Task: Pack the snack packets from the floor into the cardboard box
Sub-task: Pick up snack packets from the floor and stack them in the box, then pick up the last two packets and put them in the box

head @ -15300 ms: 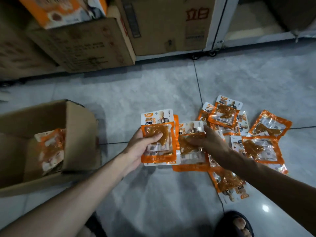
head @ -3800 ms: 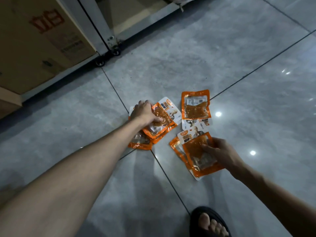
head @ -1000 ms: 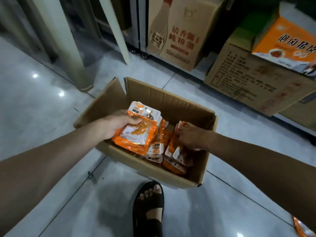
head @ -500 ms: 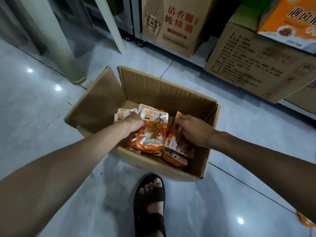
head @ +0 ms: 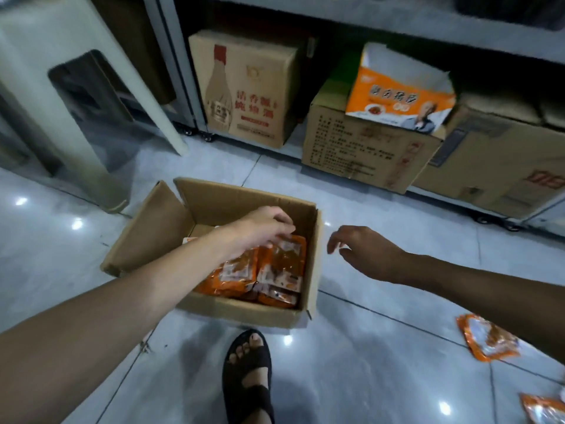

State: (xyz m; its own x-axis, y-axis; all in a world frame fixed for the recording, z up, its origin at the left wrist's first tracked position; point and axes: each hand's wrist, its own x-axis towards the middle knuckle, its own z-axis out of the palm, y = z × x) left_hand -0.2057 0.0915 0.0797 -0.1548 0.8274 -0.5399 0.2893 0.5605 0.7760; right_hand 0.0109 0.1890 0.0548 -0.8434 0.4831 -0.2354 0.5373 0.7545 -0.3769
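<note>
Cardboard box (head: pixel 214 206), floor (head: pixel 382 332), centre: orange snack packets (head: pixel 235 270) piled at its 3 o'clock side. Left hand (head: pixel 263 228): fingers bent onto the top packet (head: pixel 287 258); gripping or only touching, cannot tell. Right hand (head: pixel 363 252), 3 o'clock of box: slack, empty. Loose packets (head: pixel 486 338), floor, 4 o'clock. Best: press pile flat, then fetch these.

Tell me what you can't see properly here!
Head view: packet count in the cardboard box; left forearm and top packets cover the rest.
Whether the left hand pinches a packet: fingertips blurred.
The floor packet: partly behind the right forearm.
The corner packet: cut by the frame edge.
</note>
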